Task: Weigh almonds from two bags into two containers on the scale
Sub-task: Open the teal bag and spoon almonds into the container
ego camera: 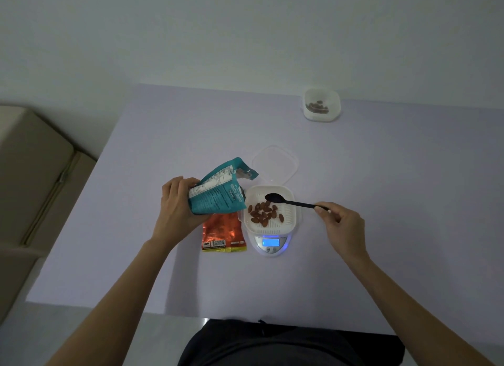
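left hand (178, 202) grips the teal bag (218, 191), tilted beside the container (268, 210) of almonds (263, 214) on the scale (270, 243), frame centre; right hand (341, 223) pinches a black spoon (289, 200) over it. second container (321, 105) sits upper right on the bench (381, 202).

I see both forearms bare from elbow to wrist, no sleeves reaching into view. The left hand (178, 202) and right hand (342, 226) wear no gloves, rings or watch that I can make out. Low in the frame my lap shows dark, black-looking fabric.
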